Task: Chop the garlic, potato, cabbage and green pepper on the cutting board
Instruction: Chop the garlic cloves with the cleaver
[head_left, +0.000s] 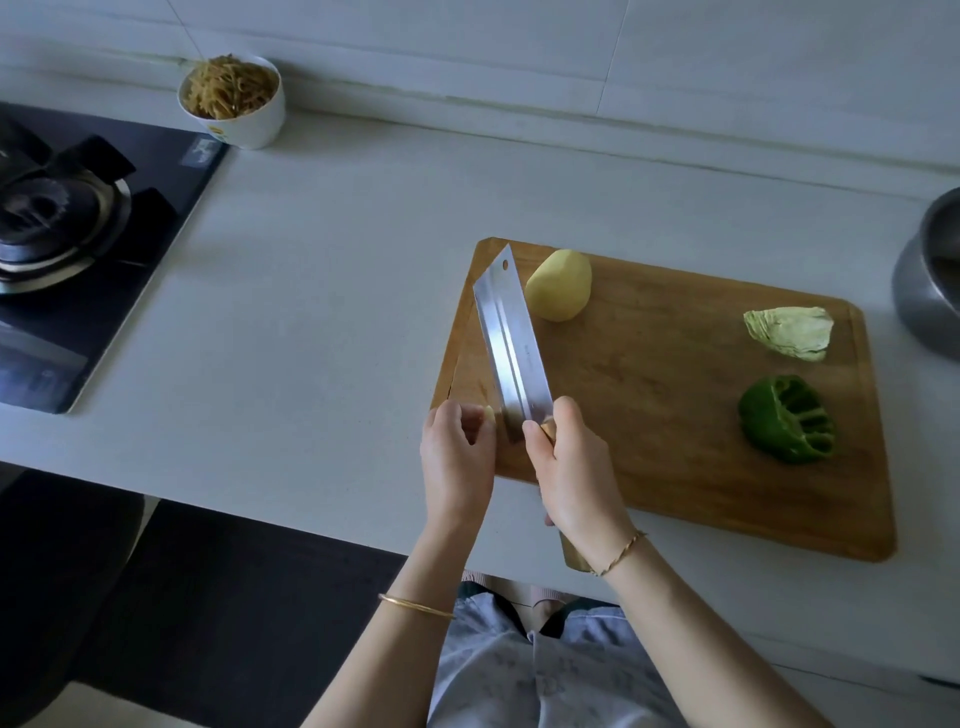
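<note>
A wooden cutting board (649, 415) lies on the white counter. On it sit a peeled yellow potato (559, 285) at the far left, a pale cabbage piece (789, 332) at the right, and a green pepper half (787, 420) nearer me, cut side up. My right hand (574, 467) grips the wooden handle of a cleaver (511, 343), whose blade points away over the board's left side. My left hand (457, 452) pinches a small pale garlic clove (489, 414) at the board's near left edge, just left of the blade's heel.
A white bowl of shredded brownish food (234, 98) stands at the back by the wall. A black gas hob with a burner (67, 228) fills the left. A grey metal pot (930, 280) sits at the right edge, close to the board.
</note>
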